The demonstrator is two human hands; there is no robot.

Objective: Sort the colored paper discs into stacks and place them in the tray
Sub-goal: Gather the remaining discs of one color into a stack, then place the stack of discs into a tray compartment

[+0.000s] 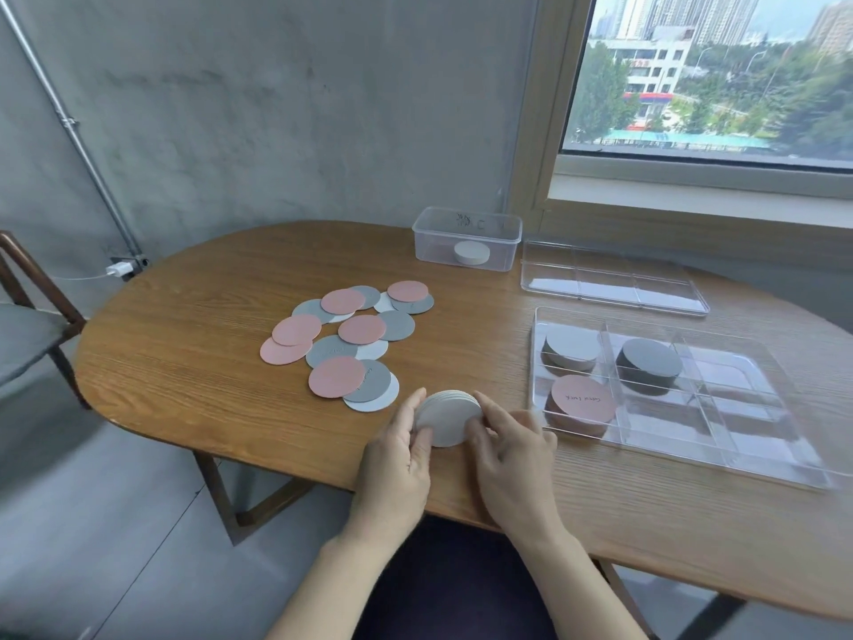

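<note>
A small stack of white discs (pixel 448 415) sits on the table near its front edge. My left hand (pixel 398 459) grips its left side and my right hand (pixel 510 452) grips its right side, fingers curled round the rim. Loose pink, grey and white discs (pixel 348 334) lie scattered and overlapping behind the stack. To the right, the clear tray (pixel 738 459) holds a white stack (pixel 572 346), a grey stack (pixel 650 364) and a pink stack (pixel 582 401) in separate compartments.
A clear box (pixel 467 237) with a white disc stack inside stands at the back. The tray's clear lid (pixel 614 281) lies behind the tray. A chair (pixel 32 334) stands at the left, and a window is at the right.
</note>
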